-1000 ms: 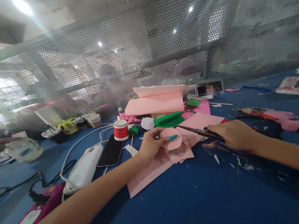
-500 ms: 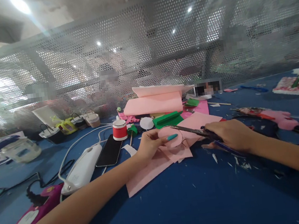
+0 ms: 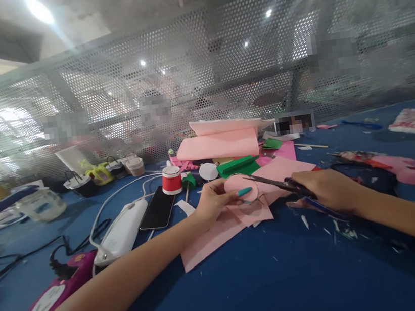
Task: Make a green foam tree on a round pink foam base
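Note:
My left hand (image 3: 216,204) pinches a round piece of pink paper (image 3: 237,184) between thumb and fingers, its edge outlined by a thin dark line. Scissors (image 3: 274,182) reach in from the right, blades at the upper right of the round piece, and my right hand (image 3: 322,189) is closed around their handles. Whether the blades are parted is hard to make out. Beneath both hands lie pink paper sheets (image 3: 213,241) on the blue table (image 3: 248,288). Small pale scraps (image 3: 345,231) are scattered below my right hand.
Left of my hands are a red-and-white cup (image 3: 171,181), a black phone (image 3: 158,209), a white power strip (image 3: 122,233) and a magenta pack (image 3: 56,298). Behind lie folded green paper (image 3: 237,167) and pink rolls (image 3: 217,146). A pink glue gun (image 3: 392,164) rests at right.
The view has turned slightly left, so everything sits a little further right in the picture. Both hands keep nearly the same hold on the paper and scissors.

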The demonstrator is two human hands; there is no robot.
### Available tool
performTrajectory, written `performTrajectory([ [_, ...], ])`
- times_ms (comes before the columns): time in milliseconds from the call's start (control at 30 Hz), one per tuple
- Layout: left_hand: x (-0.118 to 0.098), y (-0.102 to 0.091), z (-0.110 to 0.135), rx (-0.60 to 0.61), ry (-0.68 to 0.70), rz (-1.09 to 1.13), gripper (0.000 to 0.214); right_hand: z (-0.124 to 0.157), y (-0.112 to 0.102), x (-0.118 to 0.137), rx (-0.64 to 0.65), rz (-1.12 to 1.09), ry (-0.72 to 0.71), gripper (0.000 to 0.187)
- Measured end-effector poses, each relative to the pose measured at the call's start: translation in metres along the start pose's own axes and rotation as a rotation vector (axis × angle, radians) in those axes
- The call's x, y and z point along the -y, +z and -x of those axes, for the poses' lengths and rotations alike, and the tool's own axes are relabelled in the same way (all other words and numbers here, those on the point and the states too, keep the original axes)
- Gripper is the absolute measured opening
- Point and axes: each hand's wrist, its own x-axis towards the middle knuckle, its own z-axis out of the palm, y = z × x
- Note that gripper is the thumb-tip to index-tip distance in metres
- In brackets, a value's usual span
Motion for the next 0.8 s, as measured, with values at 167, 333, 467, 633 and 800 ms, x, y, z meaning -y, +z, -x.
performTrajectory([
  [167, -0.0010, -0.0001, -0.0002, 0.023, -0.010, 0.043, 0.041, 0.0004, -0.0019, -0.0045, 0.061, -0.053, -0.012, 0.034],
  [333, 0.0017, -0.0027, -0.0014, 0.059, -0.013, 0.053, 0.042, -0.0005, -0.0019, -0.0072, 0.077, -0.026, -0.024, 0.036],
  [467, 0.0038, -0.0040, -0.0020, 0.087, -0.005, 0.063, 0.040, -0.0006, -0.0014, -0.0070, 0.052, -0.003, -0.048, 0.035],
  [633, 0.0023, -0.0031, -0.0021, 0.079, -0.007, 0.081, 0.040, -0.0002, -0.0035, -0.0009, -0.007, 0.043, -0.033, 0.038],
  [800, 0.0028, -0.0036, -0.0028, 0.070, -0.014, 0.089, 0.039, 0.0010, -0.0017, -0.0002, -0.047, 0.066, -0.038, 0.040],
])
